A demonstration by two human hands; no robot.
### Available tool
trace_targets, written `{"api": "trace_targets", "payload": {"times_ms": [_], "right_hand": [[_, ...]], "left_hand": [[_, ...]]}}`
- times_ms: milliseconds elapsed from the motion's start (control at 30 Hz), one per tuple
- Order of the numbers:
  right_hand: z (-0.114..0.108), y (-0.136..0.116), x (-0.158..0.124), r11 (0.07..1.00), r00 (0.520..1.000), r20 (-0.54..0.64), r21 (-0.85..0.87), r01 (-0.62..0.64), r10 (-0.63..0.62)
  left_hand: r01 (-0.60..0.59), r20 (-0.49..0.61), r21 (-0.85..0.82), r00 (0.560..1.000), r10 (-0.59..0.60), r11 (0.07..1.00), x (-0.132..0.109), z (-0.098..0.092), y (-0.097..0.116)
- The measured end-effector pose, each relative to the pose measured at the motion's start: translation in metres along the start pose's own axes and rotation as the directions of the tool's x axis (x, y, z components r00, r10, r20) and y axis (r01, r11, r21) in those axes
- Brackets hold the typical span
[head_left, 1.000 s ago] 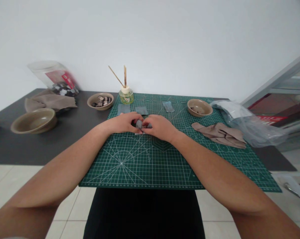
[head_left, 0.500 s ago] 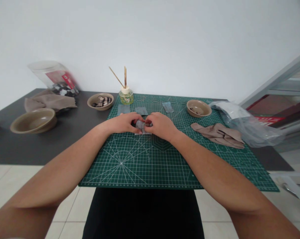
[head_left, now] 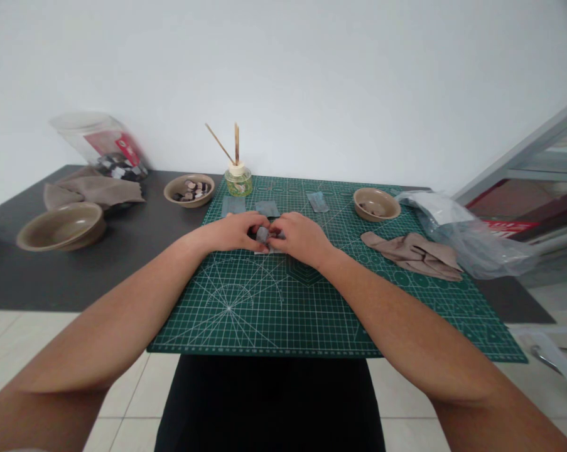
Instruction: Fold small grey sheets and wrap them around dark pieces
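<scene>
A small grey crumpled piece (head_left: pixel 262 235) lies between my two hands on the green cutting mat (head_left: pixel 283 307). My left hand (head_left: pixel 242 231) grips it from the left, thumb and fingers curved round its side. From the right, my right hand (head_left: pixel 297 236) presses on the same piece, its fingertips close to those of the left. A pale edge of it shows flat under the fingers. Behind the hands lie grey-blue flat pieces (head_left: pixel 267 208), (head_left: pixel 233 206) and, farther right, another bluish piece (head_left: pixel 318 201).
Left of the mat are a bowl of dark and pale pieces (head_left: pixel 189 190), a larger bowl (head_left: pixel 61 227), a brown cloth (head_left: pixel 95 190) and a clear jar (head_left: pixel 99 144). A reed diffuser (head_left: pixel 238 180) stands behind. At right are a bowl (head_left: pixel 376 204), a cloth (head_left: pixel 417 254) and a plastic bag (head_left: pixel 476 238).
My right hand has shifted slightly left, its fingers closer to my left hand. Less of the grey piece shows between them.
</scene>
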State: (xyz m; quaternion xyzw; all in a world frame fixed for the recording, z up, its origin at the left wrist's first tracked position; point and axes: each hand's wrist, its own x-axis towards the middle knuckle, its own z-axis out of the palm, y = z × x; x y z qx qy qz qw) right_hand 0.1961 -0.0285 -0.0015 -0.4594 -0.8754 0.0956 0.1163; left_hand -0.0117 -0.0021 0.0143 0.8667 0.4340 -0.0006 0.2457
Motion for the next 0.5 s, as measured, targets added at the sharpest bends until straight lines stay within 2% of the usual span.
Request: {"api": "trace_targets", "payload": {"times_ms": [133, 267, 500], "right_hand": [[-0.0013, 0.0041, -0.0002, 0.998, 0.997, -0.029, -0.019, -0.067, 0.067], [-0.0033, 0.0073, -0.0022, 0.996, 0.996, -0.035, -0.013, -0.083, 0.082], [-0.0008, 0.0054, -0.0021, 0.995, 0.999, 0.007, 0.09, 0.041, -0.041]], "left_hand": [[0.014, 0.005, -0.038, 1.0, -0.014, 0.999, -0.0003, 0.0007, -0.0006], [0.036, 0.009, -0.043, 0.999, -0.036, 0.998, -0.0011, 0.0002, 0.0005], [0.007, 0.015, -0.024, 1.0, -0.006, 1.0, 0.0018, -0.0009, -0.0008]]}}
